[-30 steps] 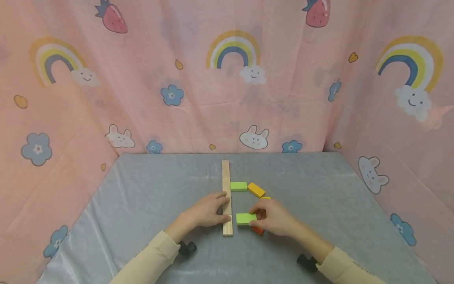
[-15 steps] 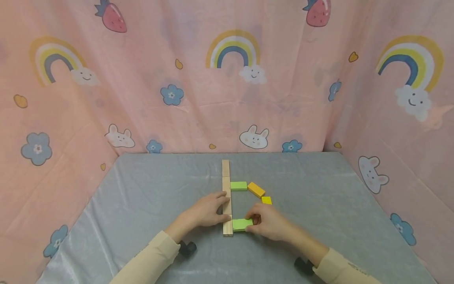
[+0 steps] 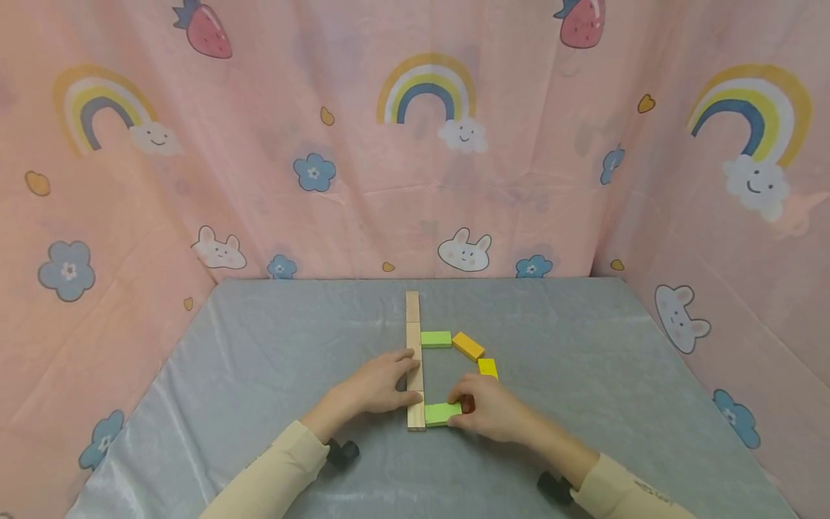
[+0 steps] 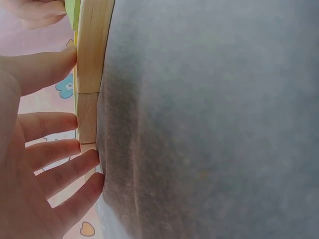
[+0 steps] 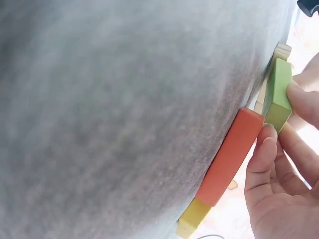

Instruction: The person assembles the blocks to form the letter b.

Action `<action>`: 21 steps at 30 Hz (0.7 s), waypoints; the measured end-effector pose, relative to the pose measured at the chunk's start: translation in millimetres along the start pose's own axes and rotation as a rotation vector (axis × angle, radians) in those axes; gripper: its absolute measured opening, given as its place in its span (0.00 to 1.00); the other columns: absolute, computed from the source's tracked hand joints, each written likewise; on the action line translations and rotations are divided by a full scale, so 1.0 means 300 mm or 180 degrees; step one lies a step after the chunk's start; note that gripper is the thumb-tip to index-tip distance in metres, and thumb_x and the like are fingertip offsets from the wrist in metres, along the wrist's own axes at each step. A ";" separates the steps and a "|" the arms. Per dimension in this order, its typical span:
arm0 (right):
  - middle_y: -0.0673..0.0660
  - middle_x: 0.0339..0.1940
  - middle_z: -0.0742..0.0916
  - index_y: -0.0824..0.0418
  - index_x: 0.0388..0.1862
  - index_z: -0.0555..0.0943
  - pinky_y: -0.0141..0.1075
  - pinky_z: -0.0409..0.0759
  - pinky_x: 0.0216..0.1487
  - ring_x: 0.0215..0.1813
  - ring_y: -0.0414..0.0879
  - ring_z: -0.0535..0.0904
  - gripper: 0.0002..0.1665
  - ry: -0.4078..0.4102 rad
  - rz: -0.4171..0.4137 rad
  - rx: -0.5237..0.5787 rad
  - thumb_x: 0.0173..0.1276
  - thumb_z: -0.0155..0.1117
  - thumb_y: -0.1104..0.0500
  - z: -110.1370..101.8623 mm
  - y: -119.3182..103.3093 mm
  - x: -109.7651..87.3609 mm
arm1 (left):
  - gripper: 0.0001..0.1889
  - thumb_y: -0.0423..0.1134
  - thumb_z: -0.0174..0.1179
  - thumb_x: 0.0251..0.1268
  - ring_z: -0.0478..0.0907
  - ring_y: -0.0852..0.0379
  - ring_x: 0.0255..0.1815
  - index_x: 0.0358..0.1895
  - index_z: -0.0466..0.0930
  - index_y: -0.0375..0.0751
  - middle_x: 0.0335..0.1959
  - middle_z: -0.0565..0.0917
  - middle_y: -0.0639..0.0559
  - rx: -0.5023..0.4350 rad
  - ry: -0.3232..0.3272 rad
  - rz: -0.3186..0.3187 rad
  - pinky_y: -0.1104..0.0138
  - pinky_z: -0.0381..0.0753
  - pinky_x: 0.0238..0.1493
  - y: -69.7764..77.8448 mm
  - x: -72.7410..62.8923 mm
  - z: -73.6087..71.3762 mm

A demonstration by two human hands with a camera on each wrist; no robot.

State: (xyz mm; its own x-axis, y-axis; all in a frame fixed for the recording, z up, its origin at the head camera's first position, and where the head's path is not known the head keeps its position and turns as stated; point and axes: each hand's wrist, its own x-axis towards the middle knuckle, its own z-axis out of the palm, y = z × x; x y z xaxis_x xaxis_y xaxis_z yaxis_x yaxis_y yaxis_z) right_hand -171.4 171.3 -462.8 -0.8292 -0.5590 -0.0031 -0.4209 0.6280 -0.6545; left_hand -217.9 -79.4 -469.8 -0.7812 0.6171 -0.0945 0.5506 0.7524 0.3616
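A line of plain wooden blocks (image 3: 413, 371) runs front to back on the cloth. My left hand (image 3: 382, 382) rests along it, and in the left wrist view its fairly straight fingers (image 4: 55, 122) touch the wood. The thumb and fingers of my right hand (image 3: 493, 407) pinch a light green block (image 3: 442, 414) by its right end; the block's left end meets the near wooden block. In the right wrist view, a red block (image 5: 232, 157) lies close to that green block (image 5: 278, 89); my right hand hides it in the head view.
Farther back, another green block (image 3: 436, 339) lies against the wooden line. An orange block (image 3: 468, 346) and a yellow block (image 3: 488, 367) curve from it toward my right hand. Grey cloth (image 3: 292, 324) covers the table, with a pink printed curtain (image 3: 415, 194) around it.
My right hand has carried the green block left and nearer to me, up to the wooden line. The yellow block shows more, and the red one is now covered. My left hand stays put.
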 end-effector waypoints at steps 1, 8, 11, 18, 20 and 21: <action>0.47 0.30 0.79 0.59 0.40 0.87 0.32 0.74 0.32 0.32 0.40 0.73 0.13 -0.0022 0.0014 -0.0012 0.59 0.80 0.57 0.001 -0.001 0.001 | 0.34 0.57 0.64 0.69 0.66 0.43 0.74 0.72 0.73 0.42 0.76 0.67 0.43 -0.0004 -0.0001 0.0002 0.50 0.69 0.71 0.000 0.000 -0.001; 0.47 0.29 0.78 0.59 0.40 0.88 0.32 0.74 0.31 0.31 0.39 0.73 0.13 -0.0091 0.0038 -0.0042 0.58 0.80 0.58 0.005 -0.004 0.006 | 0.34 0.57 0.64 0.69 0.67 0.43 0.74 0.71 0.73 0.42 0.76 0.68 0.43 -0.0002 0.0010 0.0011 0.50 0.69 0.71 0.001 -0.001 -0.002; 0.47 0.29 0.79 0.60 0.40 0.87 0.32 0.74 0.30 0.30 0.39 0.73 0.13 -0.0101 0.0001 -0.0042 0.58 0.81 0.59 0.006 -0.003 0.006 | 0.34 0.57 0.64 0.69 0.67 0.43 0.74 0.71 0.73 0.42 0.76 0.68 0.43 0.0002 0.0015 0.0007 0.51 0.69 0.71 0.001 0.000 -0.001; 0.47 0.30 0.79 0.61 0.39 0.87 0.31 0.75 0.31 0.31 0.39 0.74 0.13 -0.0093 -0.0065 -0.0097 0.57 0.81 0.59 0.007 0.000 0.005 | 0.34 0.57 0.64 0.69 0.66 0.43 0.75 0.72 0.73 0.42 0.76 0.68 0.43 -0.0040 0.0023 0.0018 0.51 0.68 0.72 0.001 -0.002 -0.002; 0.47 0.31 0.80 0.61 0.39 0.87 0.31 0.76 0.32 0.31 0.39 0.74 0.13 -0.0093 -0.0075 -0.0088 0.57 0.81 0.60 0.006 -0.001 0.004 | 0.34 0.57 0.64 0.69 0.66 0.43 0.74 0.72 0.73 0.42 0.76 0.68 0.43 -0.0042 0.0020 0.0028 0.51 0.68 0.72 0.002 -0.003 -0.004; 0.47 0.31 0.80 0.61 0.39 0.87 0.31 0.76 0.32 0.31 0.39 0.74 0.13 -0.0090 -0.0087 -0.0071 0.57 0.81 0.60 0.004 -0.002 0.003 | 0.34 0.57 0.64 0.69 0.66 0.43 0.75 0.72 0.73 0.42 0.76 0.68 0.43 -0.0047 0.0015 0.0027 0.51 0.68 0.72 0.002 -0.003 -0.004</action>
State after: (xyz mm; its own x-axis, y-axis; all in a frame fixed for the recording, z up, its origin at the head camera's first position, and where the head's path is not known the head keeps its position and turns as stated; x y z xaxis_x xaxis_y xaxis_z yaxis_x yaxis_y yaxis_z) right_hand -171.4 169.8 -463.4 -0.8067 -0.5909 -0.0070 -0.4516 0.6242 -0.6376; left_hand -217.3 -79.8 -468.5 -0.7779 0.6224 -0.0870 0.5529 0.7436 0.3760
